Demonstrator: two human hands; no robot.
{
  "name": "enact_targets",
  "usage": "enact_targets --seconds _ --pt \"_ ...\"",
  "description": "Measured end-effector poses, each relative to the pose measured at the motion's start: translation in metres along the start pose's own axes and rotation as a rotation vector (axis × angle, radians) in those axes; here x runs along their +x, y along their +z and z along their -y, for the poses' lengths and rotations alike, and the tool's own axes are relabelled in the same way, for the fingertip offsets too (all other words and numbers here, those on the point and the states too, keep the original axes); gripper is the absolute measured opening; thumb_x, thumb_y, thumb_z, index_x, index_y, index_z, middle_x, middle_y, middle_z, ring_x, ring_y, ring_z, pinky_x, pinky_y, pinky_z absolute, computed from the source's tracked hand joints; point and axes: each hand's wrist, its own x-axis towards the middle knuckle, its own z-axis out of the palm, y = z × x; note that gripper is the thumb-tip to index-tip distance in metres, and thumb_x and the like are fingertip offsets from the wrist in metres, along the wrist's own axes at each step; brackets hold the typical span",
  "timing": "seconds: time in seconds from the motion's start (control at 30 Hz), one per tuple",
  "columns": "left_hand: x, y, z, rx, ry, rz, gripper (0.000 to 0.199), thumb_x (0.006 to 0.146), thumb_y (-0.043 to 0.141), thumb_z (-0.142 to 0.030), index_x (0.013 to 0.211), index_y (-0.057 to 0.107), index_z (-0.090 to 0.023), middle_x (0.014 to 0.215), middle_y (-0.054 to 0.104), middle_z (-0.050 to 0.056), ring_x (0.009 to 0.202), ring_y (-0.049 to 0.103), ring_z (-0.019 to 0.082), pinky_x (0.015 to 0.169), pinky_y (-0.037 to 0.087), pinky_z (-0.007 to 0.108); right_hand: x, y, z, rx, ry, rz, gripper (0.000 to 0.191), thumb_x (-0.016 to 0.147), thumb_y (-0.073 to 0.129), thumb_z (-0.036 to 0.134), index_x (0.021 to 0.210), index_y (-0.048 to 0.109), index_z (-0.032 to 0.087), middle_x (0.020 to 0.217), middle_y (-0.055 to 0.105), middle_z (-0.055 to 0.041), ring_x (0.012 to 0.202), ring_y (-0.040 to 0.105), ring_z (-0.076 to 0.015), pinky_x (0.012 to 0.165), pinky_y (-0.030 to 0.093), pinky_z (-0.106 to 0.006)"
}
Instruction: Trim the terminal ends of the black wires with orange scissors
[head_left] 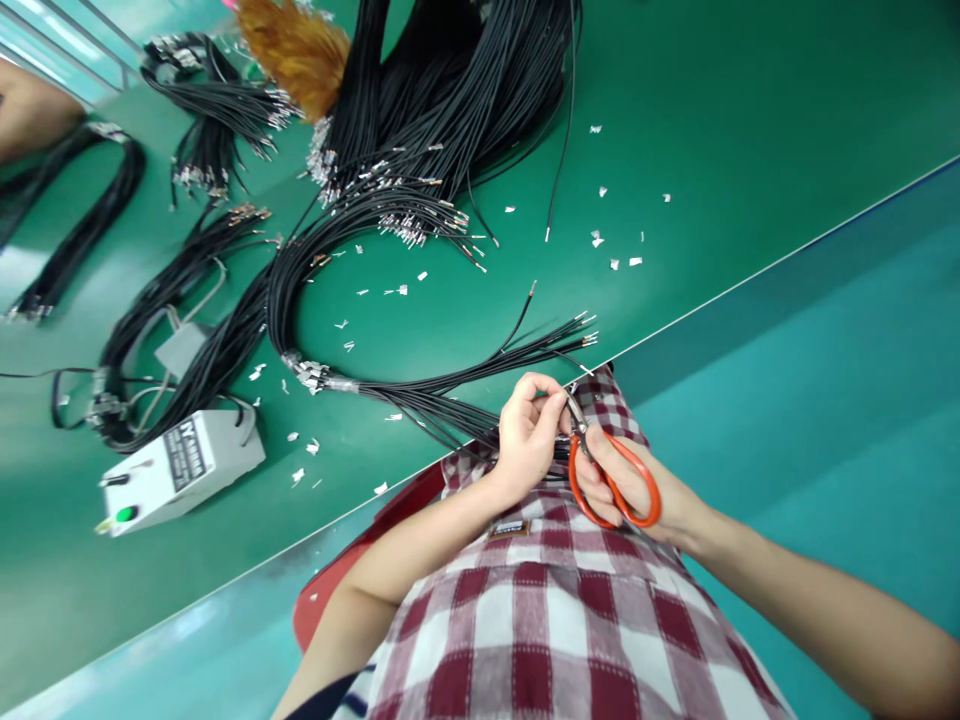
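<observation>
My right hand (611,480) is closed around a pair of scissors (649,490) with orange-red handles. The blades point up and left, close to the fingertips of my left hand (531,430). Thumb and fingers of that hand are pinched together over the table's edge, on what looks like the end of a black cable; the tip itself is hidden. From a taped bundle of black cables (450,380), one part fans across the green table toward light stripped ends, and another part runs down behind my left hand onto my checked apron (525,600).
A white box (184,470) with a green button stands at the left. Large heaps of black cables (465,90) lie at the back beside a brown fluffy thing (296,55). White scraps (598,238) dot the green table (750,120). Another person's arm (34,110) shows at the far left.
</observation>
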Motion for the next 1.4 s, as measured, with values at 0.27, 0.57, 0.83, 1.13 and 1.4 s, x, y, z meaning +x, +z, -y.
enact_targets --seconds 0.27,0.57,0.83,1.13,1.4 --pt "-0.01 -0.013 0.011 0.202 0.06 0.087 0.019 0.099 0.047 -0.036 0.09 0.046 -0.02 0.071 0.052 -0.002 0.062 0.052 0.012 0.062 0.043 0.025 -0.013 -0.025 0.002 -0.211 0.054 0.103 0.059 0.09 0.048 0.069 0.06 0.049 0.018 0.039 0.043 0.0051 0.031 0.036 -0.0053 0.036 0.025 -0.019" --pt "0.005 -0.036 -0.009 0.756 0.358 0.504 0.029 0.1 0.045 -0.029 0.077 0.057 -0.017 0.089 0.066 0.009 0.086 0.062 0.018 0.081 0.049 0.03 -0.033 -0.08 0.019 -0.23 -0.182 0.095 0.06 0.091 0.042 0.07 0.062 0.052 0.019 0.042 0.044 0.0044 0.033 0.034 -0.0068 0.037 0.027 -0.023" --pt "0.061 -0.06 -0.013 1.564 0.51 0.115 0.015 0.095 0.048 -0.015 0.085 0.059 -0.016 0.093 0.065 0.012 0.09 0.058 0.026 0.081 0.047 0.038 -0.014 -0.058 0.032 -0.244 -0.233 -0.021 0.059 0.089 0.045 0.071 0.061 0.052 0.019 0.045 0.045 0.0042 0.035 0.039 -0.0078 0.039 0.029 -0.024" --pt "0.016 -0.043 -0.037 1.121 0.52 0.237 0.006 0.094 0.046 -0.016 0.097 0.051 -0.018 0.085 0.061 0.005 0.078 0.057 0.017 0.075 0.047 0.031 0.01 -0.044 0.034 -0.218 -0.664 -0.513 0.016 0.079 0.078 0.031 0.084 0.066 0.022 0.092 0.068 -0.0007 0.078 0.061 -0.014 0.076 0.049 -0.028" --pt "0.003 -0.008 -0.049 0.833 0.48 0.377 0.014 0.097 0.049 -0.017 0.1 0.062 -0.017 0.09 0.071 0.006 0.08 0.065 0.015 0.075 0.051 0.026 0.018 -0.024 0.033 0.065 -0.589 -0.296 0.022 0.072 0.083 0.027 0.074 0.062 0.022 0.073 0.064 0.0027 0.067 0.06 -0.0121 0.067 0.05 -0.026"
